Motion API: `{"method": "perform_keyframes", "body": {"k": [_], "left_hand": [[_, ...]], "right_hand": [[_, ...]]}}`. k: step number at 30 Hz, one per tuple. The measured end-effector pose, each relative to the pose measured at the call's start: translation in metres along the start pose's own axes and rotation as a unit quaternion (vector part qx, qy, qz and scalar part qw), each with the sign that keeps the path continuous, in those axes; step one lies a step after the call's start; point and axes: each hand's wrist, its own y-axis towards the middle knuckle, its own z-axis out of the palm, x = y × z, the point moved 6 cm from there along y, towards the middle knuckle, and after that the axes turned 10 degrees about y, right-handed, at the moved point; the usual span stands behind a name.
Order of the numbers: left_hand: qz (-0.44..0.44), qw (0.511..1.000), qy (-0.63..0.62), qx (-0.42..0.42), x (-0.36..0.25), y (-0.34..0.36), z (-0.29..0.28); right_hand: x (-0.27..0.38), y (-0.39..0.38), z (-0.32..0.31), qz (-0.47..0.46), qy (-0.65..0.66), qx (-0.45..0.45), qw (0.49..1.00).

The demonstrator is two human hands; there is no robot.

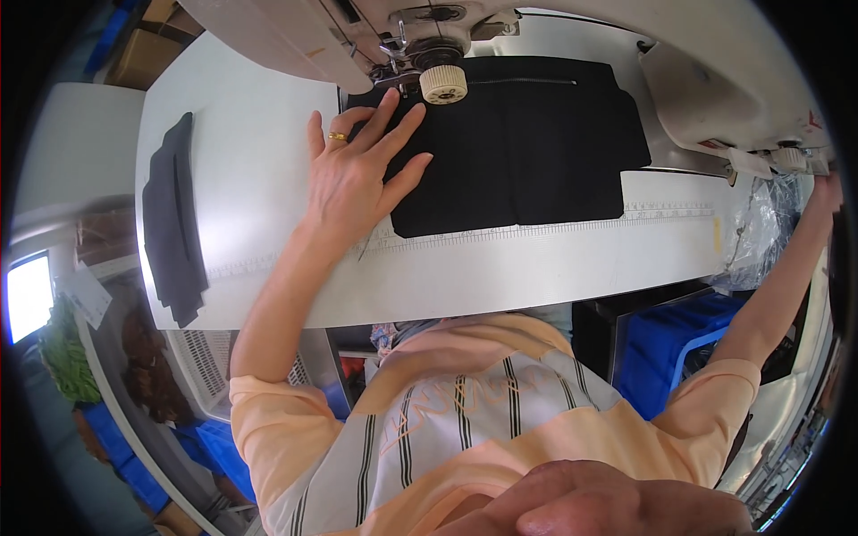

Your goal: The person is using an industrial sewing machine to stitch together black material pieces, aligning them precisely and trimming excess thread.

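My left hand (357, 174) lies with its fingers spread at the left end of a black fabric panel (536, 147). Its fingertips are close beside the needle and presser foot of a white sewing machine (313, 54), and a gold ring is on one finger. The panel has notched corners, a fold line down its middle and a thin straight strip (523, 82) near its far edge. My right arm reaches to the machine's right end, where my right hand (828, 195) is at the picture's rim with its fingers hidden.
A stack of dark fabric pieces (174, 223) lies at the table's left. Along the white table (447, 281) runs a printed ruler (554, 227). Clear plastic (764, 232) sits at the right end. Blue crates (666, 348) and a white basket (201, 366) stand below.
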Motion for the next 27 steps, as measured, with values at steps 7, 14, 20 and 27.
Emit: {"method": "perform_keyframes", "body": {"k": [7, 14, 20, 27], "left_hand": [[-0.005, 0.997, -0.061, -0.036, 0.035, -0.041, 0.003], [-0.013, 0.997, -0.067, -0.031, 0.033, -0.043, 0.003], [-0.018, 0.997, -0.066, -0.029, 0.032, -0.044, 0.005], [-0.026, 0.995, -0.066, -0.066, 0.033, -0.049, 0.012]], "right_hand": [[0.125, -0.14, 0.182, 0.11, 0.184, -0.114, 0.97], [0.235, -0.213, 0.251, -0.207, -0.071, -0.062, 0.974], [0.196, -0.414, 0.438, -0.217, -0.268, 0.504, 0.792], [0.101, -0.405, 0.484, 0.086, -0.448, 0.608, 0.65]]}}
